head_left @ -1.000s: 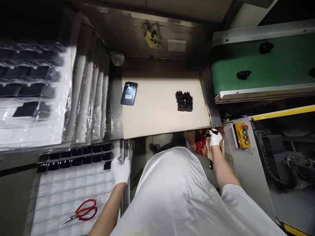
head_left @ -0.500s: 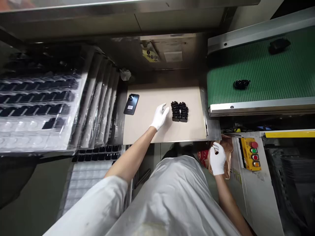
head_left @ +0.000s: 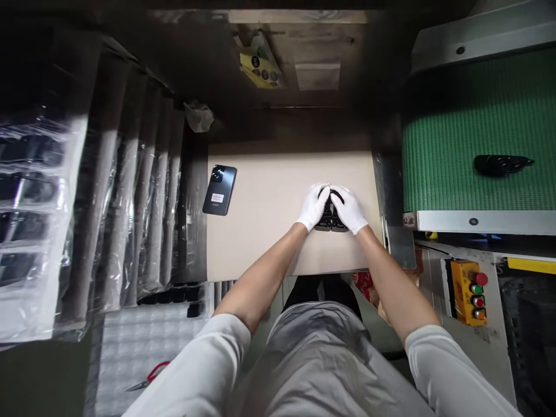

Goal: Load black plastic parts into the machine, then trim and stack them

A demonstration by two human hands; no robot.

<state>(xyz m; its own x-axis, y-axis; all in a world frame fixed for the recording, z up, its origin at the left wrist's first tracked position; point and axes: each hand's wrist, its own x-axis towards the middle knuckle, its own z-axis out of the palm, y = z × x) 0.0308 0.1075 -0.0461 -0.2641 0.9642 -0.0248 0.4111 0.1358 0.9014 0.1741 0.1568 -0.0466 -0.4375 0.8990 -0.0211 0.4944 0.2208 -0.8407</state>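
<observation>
Two columns of small black plastic parts [head_left: 324, 225] lie side by side on the beige board. My left hand [head_left: 313, 207], in a white glove, is cupped around their left side. Around the right side curls my right hand [head_left: 348, 208], also gloved in white. The fingertips of both hands nearly meet at the far end and hide much of the parts. At the board's left lies a dark smartphone [head_left: 220, 190], back side up with a white label.
Bagged trays [head_left: 121, 174] stand stacked at left, with scissors [head_left: 150, 376] on a lower tray stack. At right, a green conveyor belt [head_left: 452, 179] carries a black part [head_left: 499, 165]. Below it is a yellow button box [head_left: 464, 289]. Crumpled plastic [head_left: 198, 116] sits behind the board.
My right hand has come up from beside the board onto the black parts. My left hand has moved right to them. The head view has shifted closer, and one belt part has left view.
</observation>
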